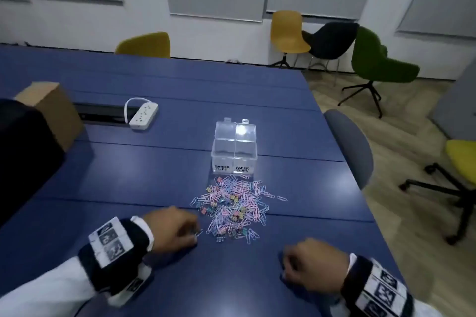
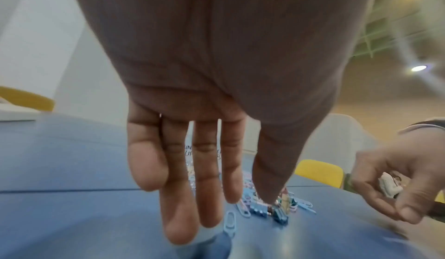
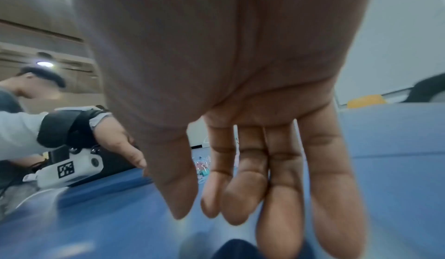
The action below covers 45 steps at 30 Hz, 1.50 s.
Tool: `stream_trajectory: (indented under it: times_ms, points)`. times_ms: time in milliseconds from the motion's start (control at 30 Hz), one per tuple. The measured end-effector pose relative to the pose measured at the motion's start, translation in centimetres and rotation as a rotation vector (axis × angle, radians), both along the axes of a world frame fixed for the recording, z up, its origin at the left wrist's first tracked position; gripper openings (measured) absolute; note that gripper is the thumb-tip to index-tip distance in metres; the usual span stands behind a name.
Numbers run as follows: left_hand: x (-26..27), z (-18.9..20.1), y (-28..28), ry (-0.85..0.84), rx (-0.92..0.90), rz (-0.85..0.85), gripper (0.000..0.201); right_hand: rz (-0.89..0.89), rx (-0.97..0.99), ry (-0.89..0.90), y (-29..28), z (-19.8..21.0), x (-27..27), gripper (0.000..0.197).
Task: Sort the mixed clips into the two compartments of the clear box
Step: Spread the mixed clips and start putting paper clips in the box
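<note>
A clear box (image 1: 234,152) stands mid-table with both lids open. Its left compartment is labelled BINDER CLIPS, its right one PAPER CLIPS, and both look empty. Just in front of it lies the pile of mixed pastel clips (image 1: 231,206) (image 2: 281,206). My left hand (image 1: 194,235) (image 2: 240,204) is at the pile's near left corner, fingers straight and pointing down, thumb tip by some small binder clips. A light-blue paper clip (image 2: 230,221) lies under the fingers. My right hand (image 1: 284,262) (image 3: 204,219) hangs low over the table to the pile's front right, loosely curled and holding nothing.
A white power strip (image 1: 143,116) and a cardboard box (image 1: 51,113) sit at the far left of the blue table (image 1: 154,175). A grey chair (image 1: 353,147) stands against the table's right edge. Another person (image 3: 24,92) is off to the left.
</note>
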<state>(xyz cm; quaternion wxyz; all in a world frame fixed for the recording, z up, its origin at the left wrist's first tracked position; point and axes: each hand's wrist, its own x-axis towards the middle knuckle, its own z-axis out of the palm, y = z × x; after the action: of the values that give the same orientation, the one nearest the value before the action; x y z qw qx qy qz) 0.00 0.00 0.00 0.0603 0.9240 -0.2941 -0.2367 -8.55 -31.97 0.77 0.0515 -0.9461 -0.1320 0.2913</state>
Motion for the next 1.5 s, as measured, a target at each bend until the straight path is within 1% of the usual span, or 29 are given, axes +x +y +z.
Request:
stream_trajectory:
  times_ms: [67, 133, 200, 233, 300, 367, 500, 633, 700, 800, 867, 933, 1033, 1133, 1233, 1367, 1500]
  points:
    - [0.4, -0.6, -0.6, -0.097, -0.047, 0.015, 0.032, 0.044, 0.013, -0.174, 0.3, -0.8, 1.1, 0.026]
    - [1.1, -1.3, -1.4, -0.160, -0.074, 0.028, 0.034, 0.025, 0.048, -0.296, 0.9, -1.2, 2.9, 0.021]
    - [1.1, -2.4, -2.3, -0.191, -0.063, 0.029, 0.032, -0.026, 0.067, -0.399, 1.2, -2.0, 4.5, 0.020]
    - [1.0, -2.6, -2.7, -0.197, -0.059, 0.036, 0.029, -0.070, 0.059, -0.436, 1.2, -2.3, 5.3, 0.023]
    - [0.8, -2.6, -3.3, -0.194, -0.069, 0.058, 0.027, -0.174, 0.050, -0.474, 1.0, -3.0, 6.8, 0.034]
    - [0.5, -2.3, -3.6, -0.180, -0.071, 0.090, 0.028, -0.259, 0.026, -0.455, 1.2, -3.4, 7.9, 0.036]
    - [-0.2, -2.7, -3.1, -0.173, -0.080, 0.115, 0.033, -0.264, -0.018, -0.407, 2.6, -3.3, 8.4, 0.026]
    - [-0.9, -3.4, -2.5, -0.190, -0.091, 0.114, 0.041, -0.174, -0.003, -0.395, 4.9, -3.4, 7.9, 0.039]
    - [-0.7, -3.6, -2.3, -0.186, -0.096, 0.100, 0.042, -0.161, 0.005, -0.379, 5.5, -3.6, 7.9, 0.042]
    - [0.1, -3.5, -1.9, -0.154, -0.130, 0.086, 0.036, -0.214, 0.068, -0.387, 5.1, -3.6, 8.4, 0.046]
    - [1.3, -3.0, -1.7, -0.146, -0.162, 0.110, 0.030, -0.237, 0.109, -0.396, 4.5, -3.5, 9.0, 0.051]
    - [2.8, -2.4, -1.7, -0.177, -0.184, 0.160, 0.026, -0.181, 0.138, -0.375, 4.2, -3.3, 9.8, 0.057]
    - [4.5, -1.5, -2.0, -0.247, -0.165, 0.200, 0.031, -0.037, 0.132, -0.319, 4.2, -2.7, 10.8, 0.064]
    - [5.5, -2.1, -2.4, -0.236, -0.143, 0.187, 0.036, 0.051, 0.108, -0.259, 4.4, -2.7, 11.5, 0.060]
    - [6.1, -2.9, -2.7, -0.213, -0.127, 0.135, 0.040, 0.127, 0.105, -0.286, 4.2, -2.8, 12.1, 0.055]
    - [6.4, -2.8, -3.1, -0.165, -0.109, 0.042, 0.035, 0.147, 0.146, -0.305, 3.5, -2.8, 12.7, 0.041]
    - [6.3, -2.6, -2.9, -0.101, -0.143, 0.006, 0.029, 0.141, 0.237, -0.323, 3.0, -2.7, 13.6, 0.047]
